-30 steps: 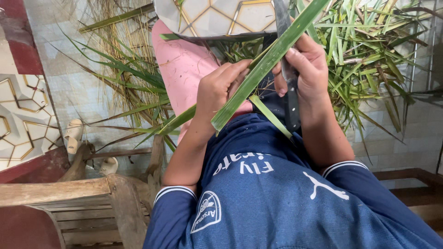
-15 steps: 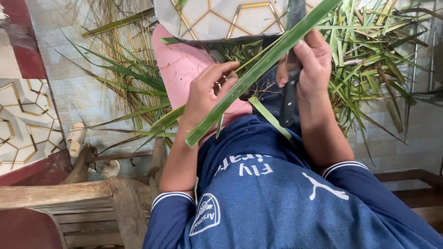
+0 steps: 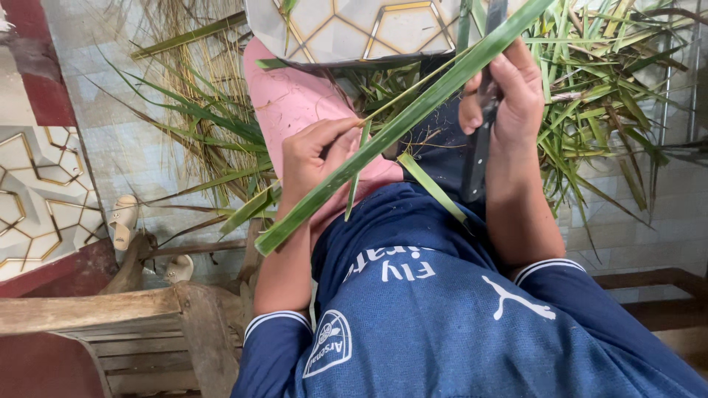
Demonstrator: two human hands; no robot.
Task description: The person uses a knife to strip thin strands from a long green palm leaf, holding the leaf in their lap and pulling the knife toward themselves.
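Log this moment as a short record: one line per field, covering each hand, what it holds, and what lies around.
left hand: pinches the long green leaf partway along
right hand: grips a dark knife, blade pointing toward the body
leaf position: slants across the lap, thin strip splitting off
underneath: pink cloth on the lap
floor: pile of cut green leaves
nearby: wooden bench

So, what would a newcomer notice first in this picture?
First the long green palm leaf running diagonally across the middle, pinched by the left hand. The right hand, upper right, grips a dark knife against it. Behind, a pile of cut leaves covers the floor.
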